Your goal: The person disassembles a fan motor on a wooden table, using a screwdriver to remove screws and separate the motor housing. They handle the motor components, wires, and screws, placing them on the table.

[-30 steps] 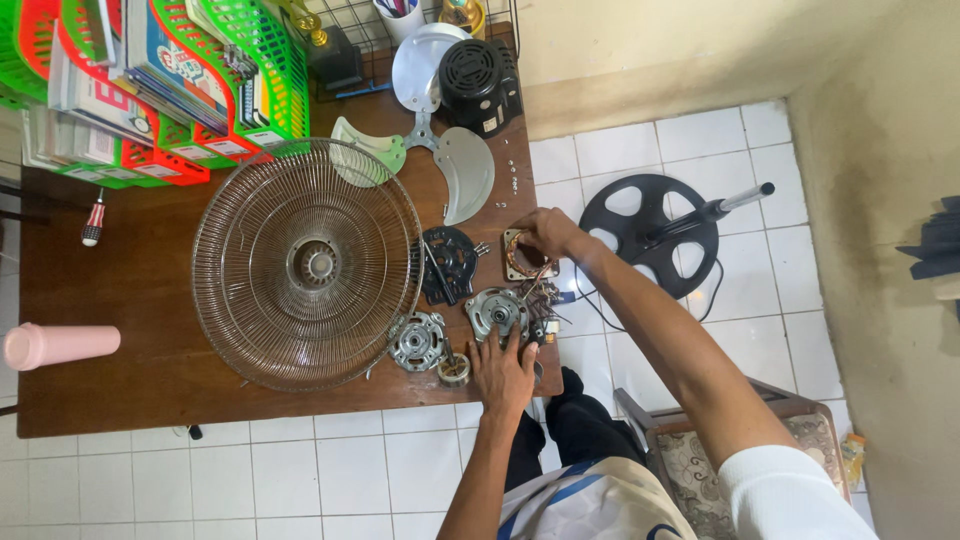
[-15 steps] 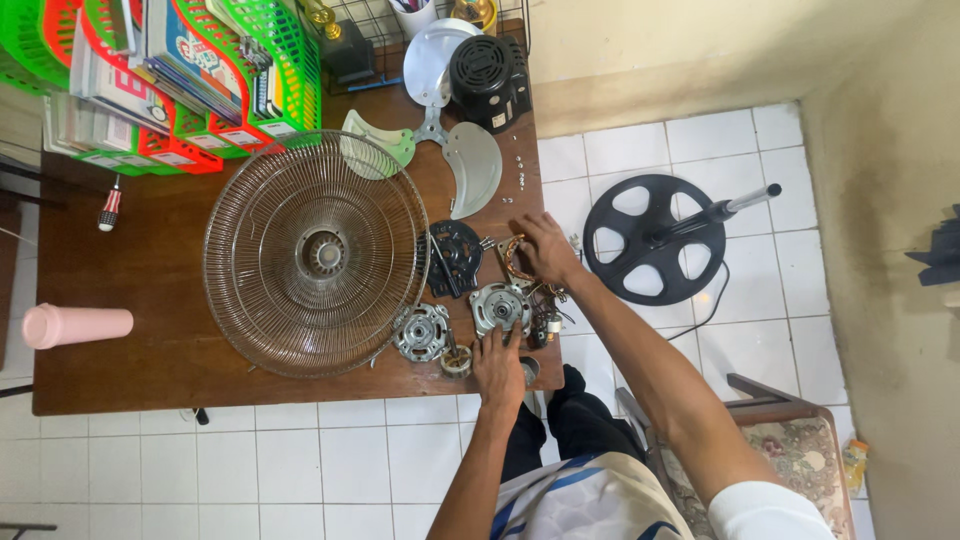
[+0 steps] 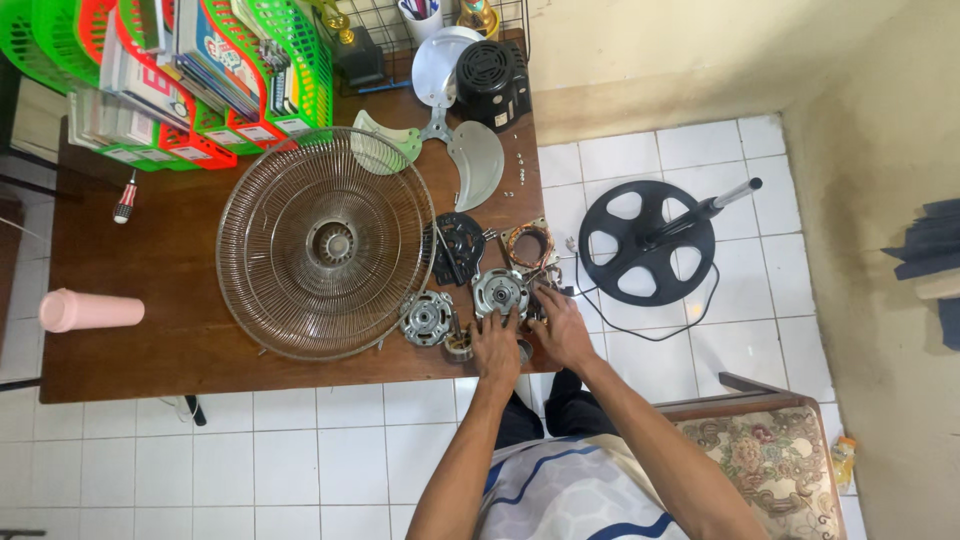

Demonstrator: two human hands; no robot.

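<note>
Head view, tabletop stock. Your left hand [image 3: 497, 348] lies at six o'clock of the round motor housing [image 3: 500, 293], fingers spread and touching its near rim. Your right hand [image 3: 560, 328] sits at four o'clock of that housing, fingers curled on small dark parts; what they pinch cannot be told. Second motor cover [image 3: 427, 317] at nine o'clock of the housing. Wire fan guard [image 3: 327, 256] further left. Copper stator [image 3: 527, 246] at one o'clock. Wooden table [image 3: 150, 350] bears all.
</note>
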